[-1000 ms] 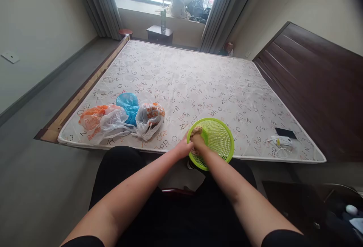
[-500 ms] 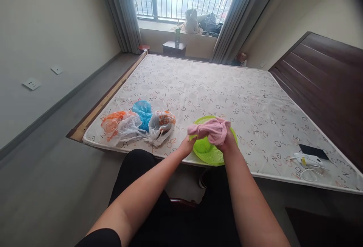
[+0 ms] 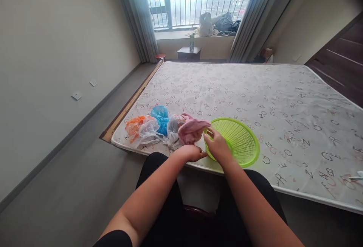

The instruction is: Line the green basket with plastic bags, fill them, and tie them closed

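Pink cloth (image 3: 193, 130) at twelve o'clock from left hand (image 3: 193, 152) — partly hidden, can't tell how open or if holding. Right hand (image 3: 218, 146) half curled near cloth's edge — can't tell grip. Green basket (image 3: 242, 140) at three o'clock from cloth.

Bedroom, likely a home: letter-print mattress (image 3: 227, 92) mid-frame, dark headboard (image 3: 344, 63) at right edge, railed window (image 3: 195, 3) and grey curtains (image 3: 134, 20) up top, small nightstand (image 3: 188, 53) upper centre.

Brt barred window (image 3: 188, 3) sits btwn gray curtains (image 3: 137, 20).
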Motion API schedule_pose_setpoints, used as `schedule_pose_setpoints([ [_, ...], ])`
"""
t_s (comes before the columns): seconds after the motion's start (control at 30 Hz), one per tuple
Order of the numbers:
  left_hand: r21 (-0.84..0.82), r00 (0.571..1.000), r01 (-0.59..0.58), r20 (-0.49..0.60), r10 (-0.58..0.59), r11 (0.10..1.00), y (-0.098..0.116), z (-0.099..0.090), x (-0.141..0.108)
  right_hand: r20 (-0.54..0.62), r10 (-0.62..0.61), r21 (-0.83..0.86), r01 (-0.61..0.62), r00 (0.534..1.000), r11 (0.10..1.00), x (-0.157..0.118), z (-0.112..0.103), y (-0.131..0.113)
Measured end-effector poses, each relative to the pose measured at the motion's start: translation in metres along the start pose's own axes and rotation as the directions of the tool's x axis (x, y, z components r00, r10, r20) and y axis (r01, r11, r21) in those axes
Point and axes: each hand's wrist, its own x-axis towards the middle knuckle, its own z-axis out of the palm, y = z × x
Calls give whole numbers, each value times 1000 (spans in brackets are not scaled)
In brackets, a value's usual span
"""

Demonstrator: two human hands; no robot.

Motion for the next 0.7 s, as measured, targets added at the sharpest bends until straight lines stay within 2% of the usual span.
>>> schedule_pose_setpoints([
  [0.07,88,992,73,101,-81,994,-13,-37,-22,19,-53,-62,54,998,997,-10,-16,4],
  [0.1,119,992,76,95,-88,990,-22,-55,-34,27,-72,-94,74,997,993,-16,-25,7],
  [0.13,133,997,71,22,-74,989,-33,-72,-47,17,-87,-128,89,996,988,-23,-34,10],
  [0.17,142,991,102,-101,-88,985,-46,-86,-59,-11,-110,-162,107,994,981,-30,-43,15],
  [0.23,139,931,239,-315,-186,961,-77,-107,-78,-75,-193,-243,170,978,955,-48,-56,30],
  [0.33,116,824,432,-454,-339,894,-130,-116,-89,-127,-302,-330,247,945,911,-72,-69,59],
  [0.4,121,775,493,-510,-373,861,-160,-112,-87,-130,-298,-341,240,946,909,-83,-72,77],
  [0.47,120,728,551,-552,-405,826,-181,-108,-82,-148,-260,-339,198,954,920,-86,-74,89],
  [0.57,94,630,653,-619,-469,752,-198,-110,-77,-213,-224,-326,147,951,934,-81,-72,93],
  [0.67,34,482,751,-710,-513,659,-202,-125,-76,-206,-260,-290,196,943,937,-77,-70,89],
  [0.7,3,417,780,-748,-516,625,-201,-130,-76,-190,-274,-273,217,943,937,-76,-69,87],
])
